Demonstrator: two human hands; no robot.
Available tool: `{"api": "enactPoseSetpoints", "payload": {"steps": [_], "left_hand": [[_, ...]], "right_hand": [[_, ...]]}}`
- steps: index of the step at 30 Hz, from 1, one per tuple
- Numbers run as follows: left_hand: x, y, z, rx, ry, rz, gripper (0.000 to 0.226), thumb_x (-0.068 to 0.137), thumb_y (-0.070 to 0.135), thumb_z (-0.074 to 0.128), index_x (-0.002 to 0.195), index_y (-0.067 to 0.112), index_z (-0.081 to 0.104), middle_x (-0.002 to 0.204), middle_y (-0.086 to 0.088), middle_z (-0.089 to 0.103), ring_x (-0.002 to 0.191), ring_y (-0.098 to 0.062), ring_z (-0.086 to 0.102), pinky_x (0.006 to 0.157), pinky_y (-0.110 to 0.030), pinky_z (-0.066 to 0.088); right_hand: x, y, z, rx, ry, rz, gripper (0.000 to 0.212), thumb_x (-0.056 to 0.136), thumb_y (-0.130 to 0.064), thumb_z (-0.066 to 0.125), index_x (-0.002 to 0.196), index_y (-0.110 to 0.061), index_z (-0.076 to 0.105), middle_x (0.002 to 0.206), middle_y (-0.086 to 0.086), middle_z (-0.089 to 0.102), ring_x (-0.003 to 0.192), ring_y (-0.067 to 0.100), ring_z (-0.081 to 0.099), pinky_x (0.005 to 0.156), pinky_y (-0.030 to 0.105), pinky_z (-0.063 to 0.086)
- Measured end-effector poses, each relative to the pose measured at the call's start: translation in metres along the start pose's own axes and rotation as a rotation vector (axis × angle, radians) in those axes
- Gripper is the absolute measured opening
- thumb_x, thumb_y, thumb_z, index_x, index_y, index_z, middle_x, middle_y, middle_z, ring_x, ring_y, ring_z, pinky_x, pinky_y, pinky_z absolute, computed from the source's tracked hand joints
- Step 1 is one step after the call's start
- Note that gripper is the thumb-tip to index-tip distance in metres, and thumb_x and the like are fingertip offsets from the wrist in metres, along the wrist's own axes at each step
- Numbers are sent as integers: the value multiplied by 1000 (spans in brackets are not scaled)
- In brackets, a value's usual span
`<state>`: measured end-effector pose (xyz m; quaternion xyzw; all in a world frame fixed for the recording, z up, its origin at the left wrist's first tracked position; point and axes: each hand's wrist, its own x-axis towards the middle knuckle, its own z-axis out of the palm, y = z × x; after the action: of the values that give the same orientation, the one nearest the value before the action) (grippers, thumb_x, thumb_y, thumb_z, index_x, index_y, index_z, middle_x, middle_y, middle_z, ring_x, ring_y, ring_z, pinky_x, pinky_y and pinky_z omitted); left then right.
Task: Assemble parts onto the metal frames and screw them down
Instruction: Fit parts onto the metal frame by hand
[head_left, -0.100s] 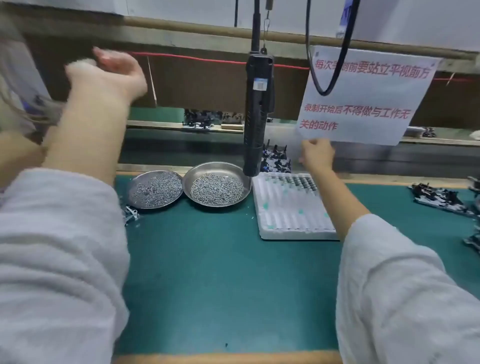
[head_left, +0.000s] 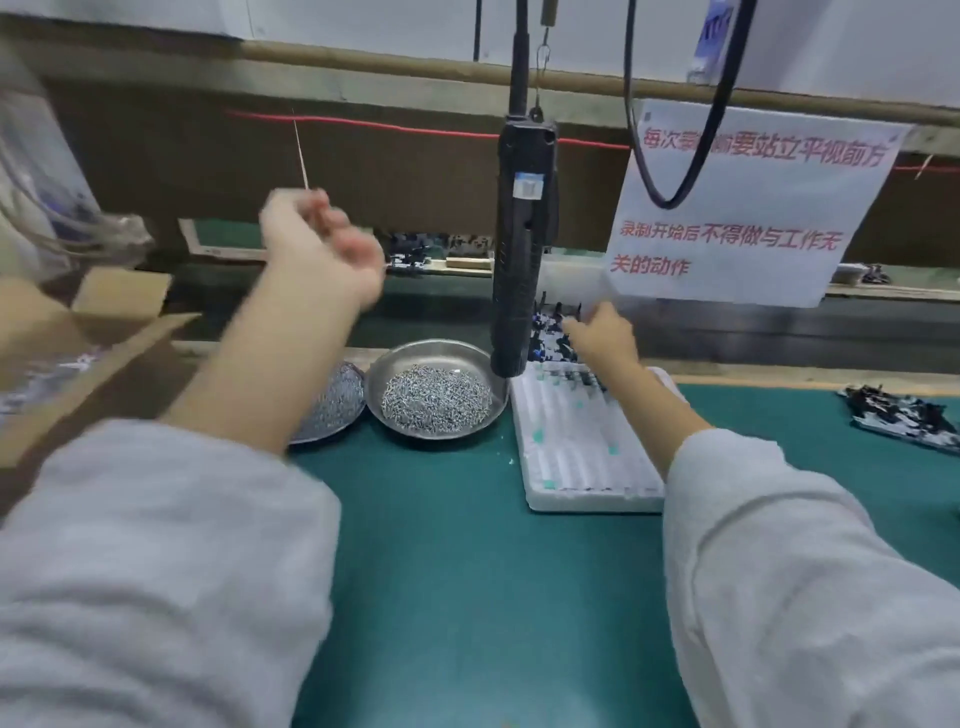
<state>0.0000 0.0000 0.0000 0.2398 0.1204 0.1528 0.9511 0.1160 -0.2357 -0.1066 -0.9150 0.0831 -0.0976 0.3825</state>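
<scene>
Two hands up; my right hand (head_left: 602, 335) is reaching forward over the far end of the white foam tray (head_left: 582, 447), fingertips at the pile of dark parts (head_left: 550, 332) just behind it; blurred, so I cannot tell whether it grips one yet; my left hand (head_left: 322, 249) hangs raised, fingers loosely curled, seemingly holding nothing. Parts lie straight ahead of the right hand, just right of the hanging electric screwdriver (head_left: 522, 249); right is nearer; screw dish (head_left: 436, 397) sits between both arms.

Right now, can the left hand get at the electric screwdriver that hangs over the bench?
Probably yes. The left hand is raised in the air, holding nothing visible, and the hanging electric screwdriver is beside it with nothing between them.
</scene>
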Motion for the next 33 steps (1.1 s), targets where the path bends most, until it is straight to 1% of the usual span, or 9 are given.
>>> {"api": "enactPoseSetpoints", "payload": {"steps": [3,6,9,16,20,23,26,29,33], "left_hand": [[-16,-50,-44,284,-2,-99,26,88,16,45,62,19,45,47,9,36,38,-4,23,35,-12,21],[-24,-76,-85,469,32,-45,24,89,18,45,64,21,46,48,8,35,39,-5,25,35,-15,23],[-37,-93,-120,663,-12,152,34,91,11,47,59,22,49,50,6,39,43,-5,30,39,-16,27],[-32,-84,-149,911,-87,429,22,91,7,55,70,16,56,53,9,47,49,-3,38,45,-15,32],[-27,-57,-169,1083,-132,579,11,84,27,57,73,25,58,61,10,56,57,-4,47,55,-17,39],[-18,-39,-180,1205,-93,631,11,82,34,53,73,29,58,65,9,59,61,-5,51,60,-14,40],[-11,-35,-179,1220,-48,646,11,82,34,54,72,29,57,68,8,59,60,-1,50,61,-12,39],[-11,-36,-180,1358,-26,729,14,88,26,58,75,29,56,67,10,58,62,-3,52,62,-26,40],[-10,-30,-182,1593,6,807,11,91,25,59,80,24,59,66,4,56,65,-24,54,61,-34,41]], "right_hand": [[17,0,39,-202,-151,84,98,80,-66,55,150,-14,9,150,24,21,128,46,39,103,53,38],[31,-2,66,-398,-92,87,95,83,-55,52,151,-23,-6,146,27,17,123,52,37,99,55,35],[37,-8,73,-387,-2,127,86,85,-46,51,151,-26,-1,142,27,22,119,50,39,95,54,35],[36,-14,51,-370,90,49,84,81,-64,50,146,-20,19,139,26,31,123,46,38,100,53,32],[6,-13,-3,-572,183,-63,98,70,-79,52,145,-23,23,138,25,32,122,46,39,100,52,34],[-52,9,-44,-756,227,-147,91,70,-70,60,141,-20,34,143,26,27,115,46,42,95,51,35],[-133,24,-61,-780,166,-265,82,66,-59,69,133,-18,50,140,25,32,106,44,47,88,48,37],[-213,18,-45,-528,111,-503,71,58,-60,66,115,-17,66,126,22,50,93,42,57,79,46,47],[-258,-14,12,-481,-168,-644,75,62,-74,48,118,-27,60,128,10,44,99,31,52,85,41,47]]}}
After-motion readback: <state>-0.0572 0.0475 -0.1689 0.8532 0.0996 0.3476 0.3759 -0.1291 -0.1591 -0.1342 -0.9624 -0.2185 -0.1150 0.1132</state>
